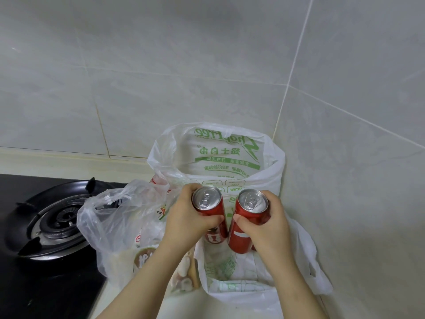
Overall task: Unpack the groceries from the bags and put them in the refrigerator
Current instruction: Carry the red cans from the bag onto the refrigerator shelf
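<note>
**Two red cans held over the open white bag**

The left hand (184, 218) is wrapped round a red drink can (207, 200), with the thumb across its front and the fingers curled behind. The right hand (269, 224) grips a second red can (251, 202) the same way. Both cans are upright with their silver tops and pull tabs facing the camera. They sit side by side, close together, above the mouth of a white plastic bag (230, 153) with green printing (the lettering reads mirrored through the plastic). Whether the bases of the cans touch the bag's lining cannot be told.

The white bag stands open on the pale counter (184, 306), pushed into the corner where two tiled walls (161, 65) meet. Just to its left, and touching it, is a clear plastic bag (110, 217), crumpled and half open. Packaged food shows through it, including a packet with a round brown label (143, 259). The left forearm crosses over this bag.

Further left lies a black glass hob (46, 295) with a gas burner (59, 217) and its pan supports. The clear bag's edge overlaps the hob.
</note>
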